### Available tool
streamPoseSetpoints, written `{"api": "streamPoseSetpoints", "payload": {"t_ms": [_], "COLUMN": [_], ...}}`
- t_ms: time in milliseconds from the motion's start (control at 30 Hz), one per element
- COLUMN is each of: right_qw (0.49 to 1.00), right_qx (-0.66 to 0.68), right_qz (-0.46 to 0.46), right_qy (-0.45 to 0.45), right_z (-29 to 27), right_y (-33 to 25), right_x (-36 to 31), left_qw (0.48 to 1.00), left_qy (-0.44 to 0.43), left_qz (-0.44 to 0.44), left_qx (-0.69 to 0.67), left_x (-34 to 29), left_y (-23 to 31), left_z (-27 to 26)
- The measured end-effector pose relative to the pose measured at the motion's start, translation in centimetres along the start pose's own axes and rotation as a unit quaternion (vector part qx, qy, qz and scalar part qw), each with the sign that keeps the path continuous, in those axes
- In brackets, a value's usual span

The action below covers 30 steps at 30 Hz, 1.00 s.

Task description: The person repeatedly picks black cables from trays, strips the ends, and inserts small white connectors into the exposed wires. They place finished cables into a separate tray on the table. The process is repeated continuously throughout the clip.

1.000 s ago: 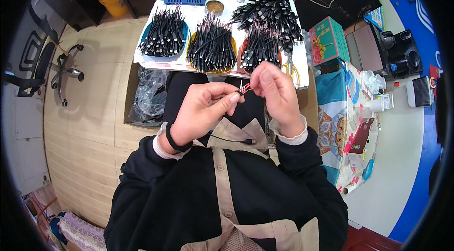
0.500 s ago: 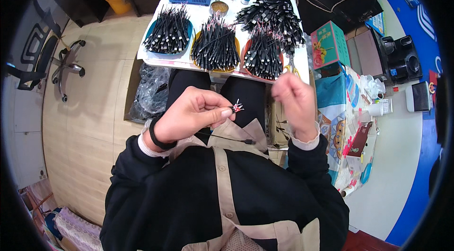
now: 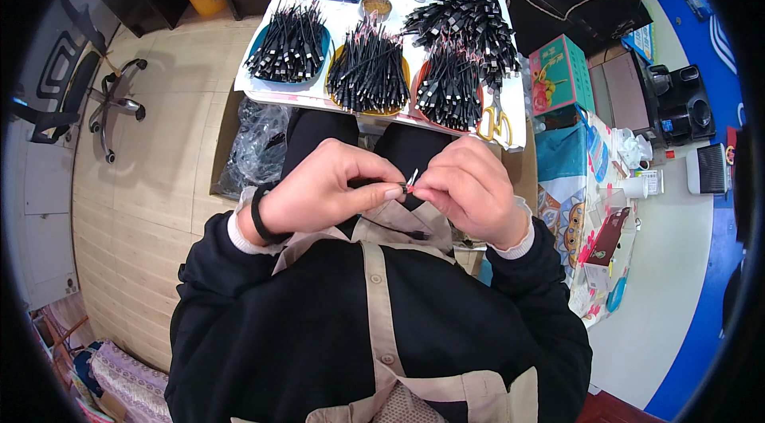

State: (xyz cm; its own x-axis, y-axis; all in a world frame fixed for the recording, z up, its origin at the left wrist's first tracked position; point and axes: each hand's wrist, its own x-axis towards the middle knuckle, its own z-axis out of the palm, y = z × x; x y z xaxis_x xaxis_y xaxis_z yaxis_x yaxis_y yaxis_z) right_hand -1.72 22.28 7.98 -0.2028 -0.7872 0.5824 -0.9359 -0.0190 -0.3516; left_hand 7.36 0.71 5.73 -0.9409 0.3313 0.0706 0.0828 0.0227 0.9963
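Currently, the left hand pinches a black cable, the right hand its red and white wires.

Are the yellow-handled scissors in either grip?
No, the scissors lie on the white table, while left grip and right grip meet at thin wires.

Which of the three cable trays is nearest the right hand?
The orange tray, rightmost in the row; the yellow tray and teal tray stand farther left.
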Motion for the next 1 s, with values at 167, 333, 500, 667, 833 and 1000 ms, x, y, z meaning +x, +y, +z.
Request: {"api": "streamPoseSetpoints", "payload": {"t_ms": [167,333,500,667,833,1000], "right_qw": [0.916,0.818,0.994,0.995,0.831,0.886], "right_qx": [0.259,0.400,-0.071,-0.084,0.330,0.288], "right_qz": [0.306,0.409,0.039,0.052,0.448,0.359], "right_qy": [0.019,0.065,0.071,0.026,-0.029,-0.064], "right_z": [1.6,2.7,1.5,1.5,1.9,0.3], "right_y": [-0.3,-0.5,0.1,-0.4,-1.0,-0.4], "right_x": [-1.7,-2.7,-2.3,-2.0,-2.7,-2.2], "left_qw": [0.800,0.847,0.941,0.929,0.843,0.966], "left_qy": [0.120,0.124,0.116,0.125,0.135,0.074], "left_qz": [0.304,0.269,0.189,0.205,0.250,0.163], "left_qx": [0.504,0.441,0.255,0.282,0.457,0.185], "left_x": [0.5,0.7,0.5,0.3,0.1,0.4], "left_y": [-0.5,-1.2,-1.3,-1.4,-2.1,-2.9], "left_z": [1.2,1.3,1.2,1.8,2.8,1.4]}}
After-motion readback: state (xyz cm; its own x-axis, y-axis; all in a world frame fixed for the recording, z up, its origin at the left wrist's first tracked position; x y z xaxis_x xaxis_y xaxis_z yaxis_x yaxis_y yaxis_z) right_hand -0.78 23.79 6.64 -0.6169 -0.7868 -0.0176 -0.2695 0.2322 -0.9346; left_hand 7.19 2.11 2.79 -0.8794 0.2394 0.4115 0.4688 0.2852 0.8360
